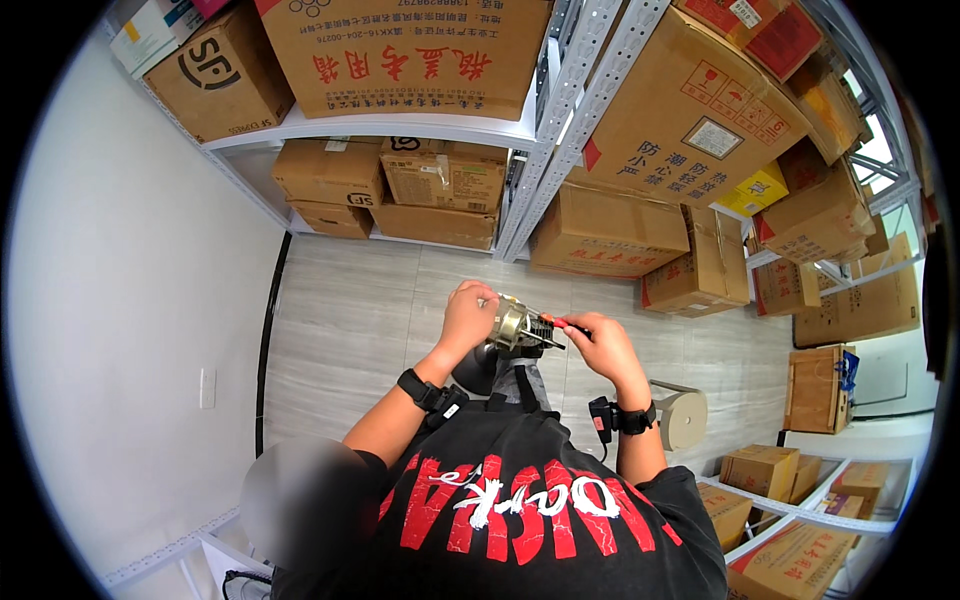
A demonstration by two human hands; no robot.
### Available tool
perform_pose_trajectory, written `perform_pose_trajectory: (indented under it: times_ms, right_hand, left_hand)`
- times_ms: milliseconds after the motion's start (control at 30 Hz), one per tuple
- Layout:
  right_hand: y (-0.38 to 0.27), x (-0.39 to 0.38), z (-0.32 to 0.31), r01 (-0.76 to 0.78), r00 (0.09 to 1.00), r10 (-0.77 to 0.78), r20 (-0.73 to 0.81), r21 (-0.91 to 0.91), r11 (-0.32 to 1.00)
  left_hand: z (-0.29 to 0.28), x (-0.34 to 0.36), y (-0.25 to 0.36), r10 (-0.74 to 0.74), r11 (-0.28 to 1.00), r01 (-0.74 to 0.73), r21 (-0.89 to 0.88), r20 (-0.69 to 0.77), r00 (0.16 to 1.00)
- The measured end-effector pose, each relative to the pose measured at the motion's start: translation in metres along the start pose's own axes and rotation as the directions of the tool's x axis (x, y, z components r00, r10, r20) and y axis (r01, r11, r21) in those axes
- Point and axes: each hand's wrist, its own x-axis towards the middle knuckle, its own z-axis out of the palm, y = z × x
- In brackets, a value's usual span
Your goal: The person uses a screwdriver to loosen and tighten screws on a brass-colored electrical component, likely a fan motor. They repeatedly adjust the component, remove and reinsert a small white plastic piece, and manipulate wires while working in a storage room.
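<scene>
Near the middle of the view, my left hand (466, 322) grips an olive-gold metal device (510, 326) with black parts and rods sticking out toward the right. My right hand (603, 346) is closed on a red-and-black handled tool (562, 323), which meets the device's right side; its tip is too small to make out. A dark rounded object (472, 368) sits below the device, partly hidden by it and by my left arm.
Metal shelving (548, 140) with cardboard boxes (400, 50) lines the far side and right. More boxes (695, 280) stand on the floor. A beige stool (683, 420) is at my right, a wooden crate (815, 395) beyond it, and a white wall (140, 280) at left.
</scene>
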Motion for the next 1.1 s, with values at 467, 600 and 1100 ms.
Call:
perform_pose_trajectory:
  times_ms: [467,600,1100]
  right_hand:
    - [-0.002,0.003,0.001,-0.003,1.000,0.003,0.020,0.003,1.000]
    - [0.001,0.003,0.002,0.012,1.000,-0.013,0.027,0.026,1.000]
    - [0.003,0.004,0.005,-0.049,0.994,0.036,0.107,0.119,0.992]
  left_hand:
    - [0.000,0.000,0.000,0.003,1.000,-0.003,0.016,0.004,1.000]
    - [0.000,-0.001,0.000,0.004,1.000,-0.004,0.007,0.007,1.000]
    - [-0.002,-0.002,0.001,0.013,1.000,-0.013,-0.014,0.004,1.000]
